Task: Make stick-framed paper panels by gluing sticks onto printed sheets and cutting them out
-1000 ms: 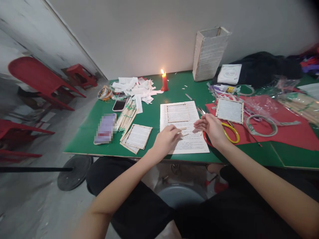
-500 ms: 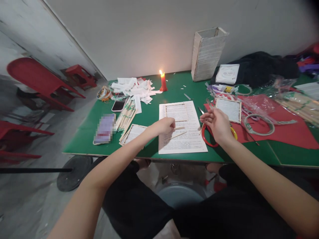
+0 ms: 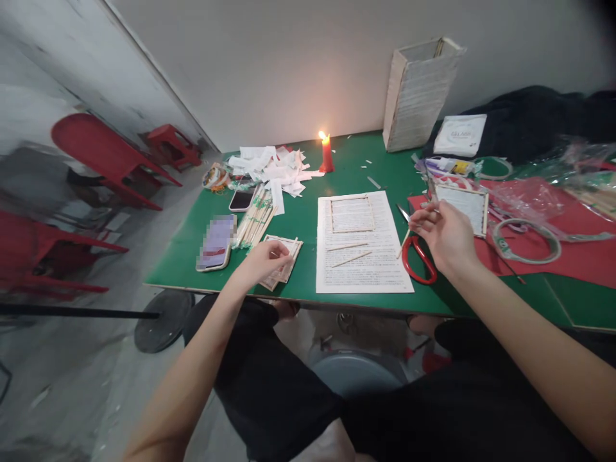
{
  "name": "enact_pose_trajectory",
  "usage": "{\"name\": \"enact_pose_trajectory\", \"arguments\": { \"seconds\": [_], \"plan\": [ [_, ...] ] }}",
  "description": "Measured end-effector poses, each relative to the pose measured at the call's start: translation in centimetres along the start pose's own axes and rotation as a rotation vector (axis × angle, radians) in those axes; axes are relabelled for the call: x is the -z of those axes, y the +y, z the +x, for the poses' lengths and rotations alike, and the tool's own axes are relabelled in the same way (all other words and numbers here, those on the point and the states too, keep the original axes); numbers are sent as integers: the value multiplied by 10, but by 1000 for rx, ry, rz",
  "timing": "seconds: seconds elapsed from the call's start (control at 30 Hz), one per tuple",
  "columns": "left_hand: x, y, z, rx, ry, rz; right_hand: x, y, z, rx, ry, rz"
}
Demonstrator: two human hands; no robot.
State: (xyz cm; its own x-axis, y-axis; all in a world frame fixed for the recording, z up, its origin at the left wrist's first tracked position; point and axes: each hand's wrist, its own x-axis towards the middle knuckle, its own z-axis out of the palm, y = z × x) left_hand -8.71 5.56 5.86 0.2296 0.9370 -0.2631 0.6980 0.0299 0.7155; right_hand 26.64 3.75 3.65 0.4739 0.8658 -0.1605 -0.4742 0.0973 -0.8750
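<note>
My left hand [image 3: 266, 262] hovers over two small stick-edged panels [image 3: 285, 277] near the table's front edge. Its thumb and fingers are drawn together, and whatever may be between them is too small to make out. My right hand [image 3: 448, 236] pinches a short thin wooden stick [image 3: 404, 244] pointing downward. Beneath and beside that hand lie red-handled scissors [image 3: 420, 280]. Between the hands is a printed sheet of paper [image 3: 366, 279], bearing a rectangular stick frame [image 3: 353, 230] and two loose sticks [image 3: 353, 258]. Another papered frame [image 3: 474, 206] lies behind my right hand.
A lit red candle [image 3: 326, 156] stands behind the sheet, beside paper strips [image 3: 269, 168]. Bundled sticks [image 3: 255, 221] and two phones [image 3: 217, 240] are at left. A tall papered box [image 3: 421, 96] stands against the wall. Tape rolls [image 3: 527, 259] and red paper [image 3: 584, 256] lie right.
My left hand has moved left from the loose sticks on the sheet to the small panels. My right hand stays by the scissors with its stick. The whole view has shifted slightly.
</note>
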Motion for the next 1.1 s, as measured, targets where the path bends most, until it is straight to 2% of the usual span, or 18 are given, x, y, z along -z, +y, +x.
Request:
{"name": "enact_pose_trajectory", "arguments": {
  "seconds": [0.1,0.27,0.47,0.6,0.73,0.8,0.93,1.03,1.1],
  "plan": [
    [-4,-5,-3,11,-12,21,2,3,2,-7,1,-8],
    [-9,3,4,23,-12,-6,8,7,4,-4,-23,-35],
    [-11,4,5,-7,-32,23,12,11,7,45,-63,-58],
    [-10,1,6,-24,-34,46,11,9,6,24,-52,-45],
    [-11,12,-2,-47,16,94,7,5,3,-17,-26,-27],
    [-19,28,-8,-124,63,133,5,3,2,-23,-19,-25],
    [-56,66,-7,-351,-34,266,3,2,2,-22,-7,-24],
    [-82,85,7,-349,-70,410,2,-1,2,-22,-4,-22],
    [-90,90,16,-331,-76,448,3,-4,2,-27,10,-16]
  ]
}}
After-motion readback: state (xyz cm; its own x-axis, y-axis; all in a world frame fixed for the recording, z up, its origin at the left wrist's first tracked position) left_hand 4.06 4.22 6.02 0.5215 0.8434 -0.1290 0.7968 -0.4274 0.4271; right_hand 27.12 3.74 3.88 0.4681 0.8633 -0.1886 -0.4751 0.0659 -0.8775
